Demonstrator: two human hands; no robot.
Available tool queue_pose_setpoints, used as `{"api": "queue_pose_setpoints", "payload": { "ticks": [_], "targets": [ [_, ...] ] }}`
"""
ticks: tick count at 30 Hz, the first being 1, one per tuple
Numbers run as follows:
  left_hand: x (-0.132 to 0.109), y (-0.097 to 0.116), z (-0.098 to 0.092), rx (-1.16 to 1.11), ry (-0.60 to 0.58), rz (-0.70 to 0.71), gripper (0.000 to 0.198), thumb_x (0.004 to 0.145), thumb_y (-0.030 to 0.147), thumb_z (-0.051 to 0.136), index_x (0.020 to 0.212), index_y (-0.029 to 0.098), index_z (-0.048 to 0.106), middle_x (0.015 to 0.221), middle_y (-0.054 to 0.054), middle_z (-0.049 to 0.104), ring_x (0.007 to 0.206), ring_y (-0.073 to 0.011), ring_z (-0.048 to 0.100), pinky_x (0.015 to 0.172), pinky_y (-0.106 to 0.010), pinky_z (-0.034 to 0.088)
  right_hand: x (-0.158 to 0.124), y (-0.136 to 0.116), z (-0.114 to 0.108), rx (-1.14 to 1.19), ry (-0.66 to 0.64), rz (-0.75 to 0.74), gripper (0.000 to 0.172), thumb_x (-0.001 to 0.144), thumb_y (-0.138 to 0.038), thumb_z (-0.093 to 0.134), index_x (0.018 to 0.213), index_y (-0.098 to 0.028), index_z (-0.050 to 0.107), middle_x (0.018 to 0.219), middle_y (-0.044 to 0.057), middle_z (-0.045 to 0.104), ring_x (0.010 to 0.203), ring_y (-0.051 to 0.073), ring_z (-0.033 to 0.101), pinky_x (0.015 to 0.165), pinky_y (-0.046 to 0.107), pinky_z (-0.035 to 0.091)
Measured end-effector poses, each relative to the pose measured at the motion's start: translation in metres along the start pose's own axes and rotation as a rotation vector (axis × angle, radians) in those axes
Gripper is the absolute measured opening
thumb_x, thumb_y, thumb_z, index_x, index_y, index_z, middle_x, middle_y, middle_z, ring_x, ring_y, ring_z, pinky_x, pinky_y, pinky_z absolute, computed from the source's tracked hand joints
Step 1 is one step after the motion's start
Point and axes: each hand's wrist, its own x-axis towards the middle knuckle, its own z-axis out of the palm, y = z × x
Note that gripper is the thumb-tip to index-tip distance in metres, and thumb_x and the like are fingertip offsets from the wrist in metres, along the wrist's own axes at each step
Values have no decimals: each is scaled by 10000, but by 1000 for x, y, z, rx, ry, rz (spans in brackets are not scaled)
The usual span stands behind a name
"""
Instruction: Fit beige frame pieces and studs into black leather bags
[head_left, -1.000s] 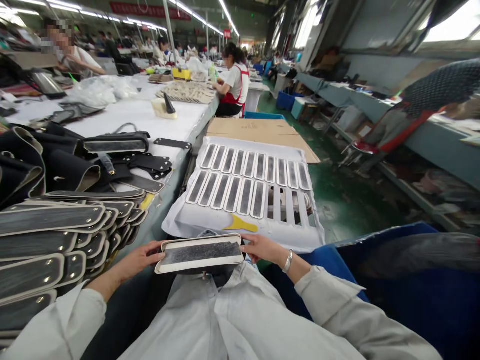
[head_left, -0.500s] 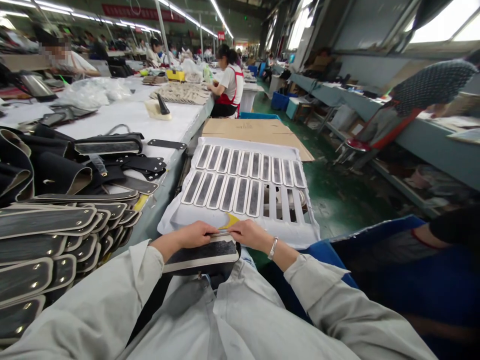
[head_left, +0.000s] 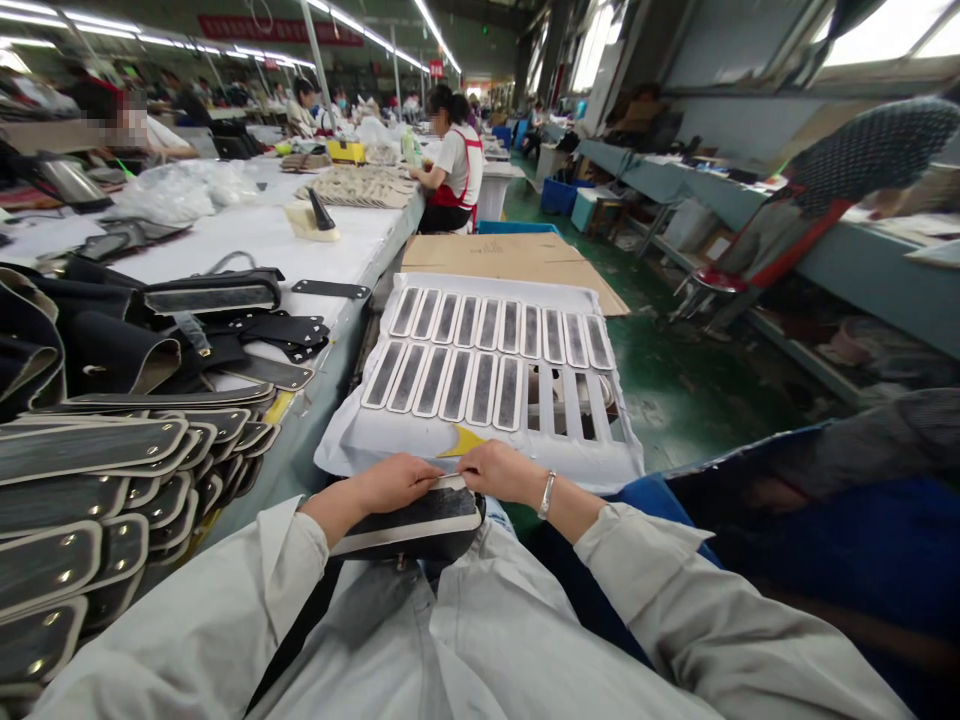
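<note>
A black padded piece with a cream border [head_left: 420, 512] lies across my lap. My left hand [head_left: 394, 482] and my right hand [head_left: 501, 472] both press their closed fingers along its far edge, close together. Just beyond them lies a white slotted board [head_left: 491, 440] that carries two rows of the same bordered black strips [head_left: 480, 355]; the slots at its near right stand bare. A yellow piece [head_left: 462, 442] lies on the board right above my hands.
A stack of finished strips [head_left: 97, 480] fills the table at my left, with black leather parts [head_left: 225, 340] behind. Cardboard [head_left: 510, 258] lies past the board. A blue bin [head_left: 750, 520] sits at my right. Other workers sit farther back.
My hands have moved from the two ends of the padded piece to its far edge, side by side. The piece has tipped flatter on my lap.
</note>
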Motion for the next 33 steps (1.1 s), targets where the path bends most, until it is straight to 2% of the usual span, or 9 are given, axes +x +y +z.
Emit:
{"api": "queue_pose_setpoints", "payload": {
  "ticks": [6,10,14,16,19,23,26,29,33],
  "targets": [
    [-4,0,12,35,36,-8,385,880,245,365,1161,201,624,1117,-58,675,1013,-213,607,883,-269,408,-4,-2,5,-50,-18,-25,189,813,-135,498,780,-150,683,772,52,678,739,156,574,716,254,399],
    [-4,9,21,67,83,-61,405,902,295,345,1187,177,607,1166,-90,649,1030,-246,596,902,-320,405,-11,-5,6,-153,-33,-61,185,832,-154,484,787,-134,662,773,74,659,725,164,567,692,264,396],
    [3,22,22,2,161,-208,478,918,395,307,864,138,706,898,-104,700,844,-248,607,768,-312,407,-15,-6,3,-206,-45,-103,187,819,-164,473,728,-147,635,735,61,627,689,154,543,653,257,384],
    [7,24,20,-47,194,-302,489,899,384,330,694,120,688,694,-84,661,698,-212,574,654,-283,383,-14,-6,1,-202,-45,-111,187,808,-165,469,708,-154,626,730,52,620,686,148,537,656,252,383],
    [12,20,14,-124,159,-339,445,846,373,416,597,105,668,528,-37,563,550,-154,491,526,-247,315,-14,-7,-1,-197,-53,-114,202,813,-168,450,717,-150,627,734,55,615,682,145,530,659,253,383],
    [18,13,7,-237,63,-318,318,768,310,503,697,102,733,529,-1,569,525,-122,469,504,-221,305,-15,-9,-3,-202,-100,-121,218,827,-174,434,809,-136,648,781,74,629,690,149,530,649,262,381],
    [22,12,5,-266,40,-332,285,725,275,536,799,113,759,564,-1,613,557,-128,495,521,-214,318,-10,-8,-8,-179,-128,-89,239,839,-189,429,768,-141,651,766,65,631,685,145,527,643,260,377],
    [23,12,6,-253,50,-359,274,716,271,540,752,111,760,562,-12,622,571,-137,509,525,-217,310,7,4,-14,-30,-219,2,297,846,-219,433,640,-144,635,653,29,596,624,122,500,607,246,368],
    [23,12,8,-253,54,-364,280,717,259,540,813,123,765,642,-31,678,656,-160,560,558,-215,333,38,30,-13,435,-558,184,236,797,-322,553,735,-134,682,621,-9,575,599,98,513,571,203,399]
  ]
}}
